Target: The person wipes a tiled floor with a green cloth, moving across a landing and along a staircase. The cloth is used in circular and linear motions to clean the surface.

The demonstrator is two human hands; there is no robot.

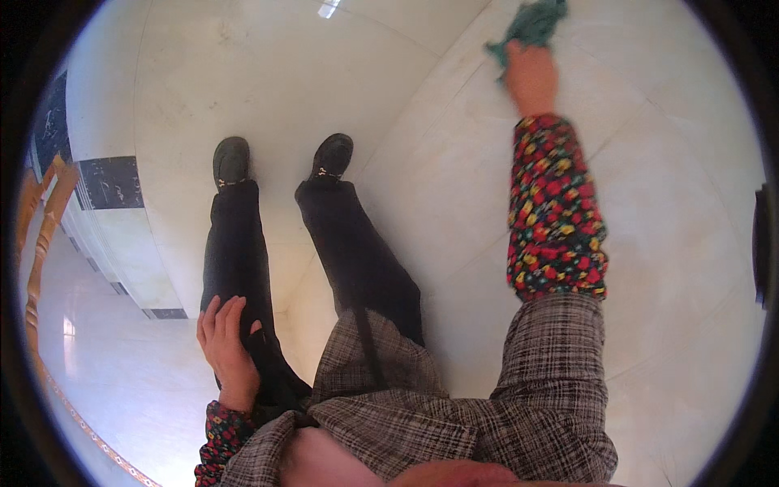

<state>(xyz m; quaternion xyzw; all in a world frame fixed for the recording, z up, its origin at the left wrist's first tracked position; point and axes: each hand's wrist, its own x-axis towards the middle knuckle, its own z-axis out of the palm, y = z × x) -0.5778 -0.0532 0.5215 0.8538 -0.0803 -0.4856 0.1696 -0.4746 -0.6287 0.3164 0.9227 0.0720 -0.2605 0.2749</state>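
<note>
My right hand [531, 79] is stretched out far ahead, gripping a crumpled green cloth [534, 25] by its near end. The cloth lies over the pale tiled surface [645, 201] on the right; whether it touches that surface cannot be told. Down at the lower left, my left hand [228, 353] rests on the left leg of my black trousers [238, 243]. Its fingers are slightly apart and it holds nothing. Floral cuffs show beyond the short checked sleeves on both arms.
My black shoes [333, 155] stand on cream floor tiles [274, 73]. At the left, a step edge with black and white tiles [111, 181] drops toward a lower floor [122, 365]. Turned wooden balusters [39, 262] rise there. A dark object [761, 246] shows at the right rim.
</note>
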